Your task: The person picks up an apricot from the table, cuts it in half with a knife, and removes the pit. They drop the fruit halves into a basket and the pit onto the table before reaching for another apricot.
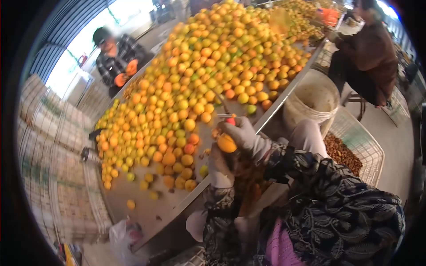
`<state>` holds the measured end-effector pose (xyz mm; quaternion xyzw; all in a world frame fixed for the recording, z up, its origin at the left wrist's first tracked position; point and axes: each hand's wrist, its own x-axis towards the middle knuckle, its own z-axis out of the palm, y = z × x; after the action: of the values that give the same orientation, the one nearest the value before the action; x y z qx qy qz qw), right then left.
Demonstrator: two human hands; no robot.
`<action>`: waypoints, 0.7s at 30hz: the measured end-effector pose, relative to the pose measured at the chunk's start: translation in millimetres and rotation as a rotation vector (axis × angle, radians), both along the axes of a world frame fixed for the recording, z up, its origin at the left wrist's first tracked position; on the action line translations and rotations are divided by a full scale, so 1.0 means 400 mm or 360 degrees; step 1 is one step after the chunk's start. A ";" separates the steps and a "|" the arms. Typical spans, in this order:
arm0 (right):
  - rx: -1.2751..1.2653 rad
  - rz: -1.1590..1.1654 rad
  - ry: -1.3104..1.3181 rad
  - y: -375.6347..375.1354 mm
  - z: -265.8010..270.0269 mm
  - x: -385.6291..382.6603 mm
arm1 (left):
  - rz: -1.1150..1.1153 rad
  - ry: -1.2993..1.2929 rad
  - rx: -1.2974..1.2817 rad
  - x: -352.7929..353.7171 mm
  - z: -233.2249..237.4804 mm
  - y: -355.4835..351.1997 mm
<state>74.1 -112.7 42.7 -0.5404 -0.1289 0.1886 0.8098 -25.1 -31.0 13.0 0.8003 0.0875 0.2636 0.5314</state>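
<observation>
Both of my hands wear pale gloves and meet at the near edge of the sorting table, around one orange (226, 143). My left hand (218, 167) comes up from below with its fingers closed on the fruit, partly blurred. Against the orange's upper right side is my right hand (245, 133), its fingers wrapped round a small red-handled knife (230, 120). The knife's thin, pale blade points left above the orange. Beyond the hands spreads a large heap of oranges (195, 84), yellow to deep orange, with some greenish ones.
A metal rim (284, 99) edges the table (146, 208). To the right stand a dirty white bucket (313, 99) and a crate (370, 153) holding brown bits. Stacked crates (57, 177) line the left. One person (115, 57) works across the heap, another (368, 53) at right.
</observation>
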 end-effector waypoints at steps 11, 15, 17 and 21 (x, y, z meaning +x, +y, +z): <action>-0.0073 -0.0423 -0.1099 -0.003 -0.033 0.018 | -0.0227 -0.0108 -0.1673 0.030 0.064 -0.018; 0.0136 -0.0025 -0.0248 -0.021 -0.008 0.024 | -0.0069 -0.0140 -0.0084 0.009 0.016 0.026; 0.0161 0.0014 -0.0239 -0.024 -0.005 0.023 | -0.0302 -0.0090 -0.0711 -0.003 0.011 0.033; -0.0219 -0.0009 -0.1166 -0.078 -0.040 0.029 | -0.0582 0.0039 -0.1651 -0.016 0.033 0.029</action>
<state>85.8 -143.7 26.7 -0.6255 -0.3958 -0.0114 0.6723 -31.6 -19.6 26.1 0.4386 0.0716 0.0800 0.8922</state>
